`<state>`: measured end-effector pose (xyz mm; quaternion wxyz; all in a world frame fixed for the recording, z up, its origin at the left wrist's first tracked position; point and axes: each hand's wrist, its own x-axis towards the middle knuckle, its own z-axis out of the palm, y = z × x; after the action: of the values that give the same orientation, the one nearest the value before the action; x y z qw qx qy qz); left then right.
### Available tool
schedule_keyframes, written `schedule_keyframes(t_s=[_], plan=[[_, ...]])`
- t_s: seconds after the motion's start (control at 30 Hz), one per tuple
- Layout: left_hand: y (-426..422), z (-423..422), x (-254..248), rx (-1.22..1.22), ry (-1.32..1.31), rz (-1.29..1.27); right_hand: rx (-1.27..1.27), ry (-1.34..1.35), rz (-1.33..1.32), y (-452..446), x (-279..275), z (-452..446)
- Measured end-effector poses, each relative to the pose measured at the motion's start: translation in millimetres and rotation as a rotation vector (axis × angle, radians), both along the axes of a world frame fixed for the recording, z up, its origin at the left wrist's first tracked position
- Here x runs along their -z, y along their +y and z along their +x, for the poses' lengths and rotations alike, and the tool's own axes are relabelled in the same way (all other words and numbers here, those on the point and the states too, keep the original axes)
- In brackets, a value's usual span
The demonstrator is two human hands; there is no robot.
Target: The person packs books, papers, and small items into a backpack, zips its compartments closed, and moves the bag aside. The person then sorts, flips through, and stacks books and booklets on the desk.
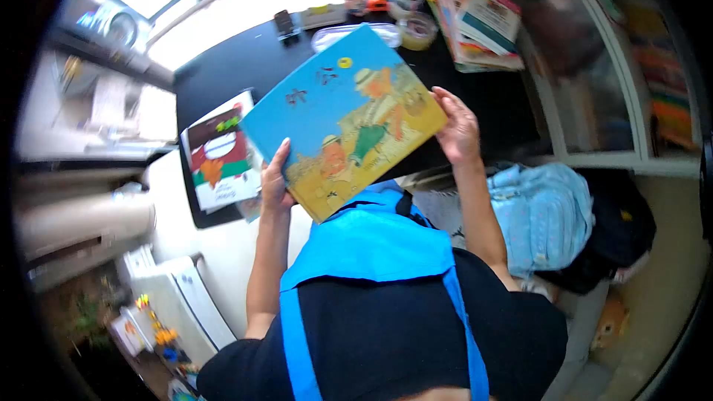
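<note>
A large picture book with a blue and yellow illustrated cover is held up, tilted, above the black desk. My left hand grips its lower left edge, thumb on the cover and the other fingers mostly hidden. At the book's right edge, my right hand is closed on it. Left of the held book lies another book, with a dark red, green and white cover, on the desk's left end.
Stacked books stand at the desk's back right, beside a roll of tape and a clear plastic box. A light blue backpack is at the right, below a glass-door cabinet.
</note>
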<state>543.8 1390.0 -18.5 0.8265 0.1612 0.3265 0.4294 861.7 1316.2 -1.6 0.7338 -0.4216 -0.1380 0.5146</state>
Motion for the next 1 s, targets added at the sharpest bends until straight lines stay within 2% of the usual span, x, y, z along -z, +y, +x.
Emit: schedule_keyframes(t_s=[0.1,0.17,0.27,0.33,0.37,0.5,0.53,0.57,0.63,0.7,0.77,0.83,0.9,1.0], plan=[[6,-29,8,-0.108,0.019,0.016,-0.05,-0.117,-0.028,8,0,-8],[10,-45,0,-0.247,-0.132,-0.019,-0.1,-0.213,-0.059,9,-2,-15],[23,-94,4,-0.392,-0.045,-0.046,-0.063,-0.311,-0.09,6,0,-24],[31,-118,0,-0.598,0.156,0.006,-0.027,-0.297,-0.144,3,10,-23],[39,-148,28,-0.659,0.175,0.042,-0.012,-0.3,-0.149,1,13,-24],[43,-214,88,-0.748,0.348,-0.048,0.061,-0.293,-0.227,-5,24,-32],[39,-223,101,-0.72,0.359,-0.058,0.063,-0.295,-0.256,-5,27,-34],[36,-239,125,-0.644,0.484,-0.076,0.068,-0.316,-0.278,-4,30,-39],[20,-236,128,-0.448,0.68,-0.152,0.046,-0.361,-0.299,0,27,-51],[7,-247,126,-0.058,1.031,-0.173,0.017,-0.404,-0.3,4,29,-61],[3,-258,118,0.287,1.196,-0.058,-0.02,-0.478,-0.382,8,31,-72],[3,-255,104,0.288,1.25,-0.094,-0.068,-0.49,-0.383,7,34,-76],[14,-259,94,0.232,1.314,0.006,-0.089,-0.506,-0.399,5,38,-75],[40,-252,77,0.036,1.264,0.21,-0.065,-0.512,-0.415,-1,40,-65]])
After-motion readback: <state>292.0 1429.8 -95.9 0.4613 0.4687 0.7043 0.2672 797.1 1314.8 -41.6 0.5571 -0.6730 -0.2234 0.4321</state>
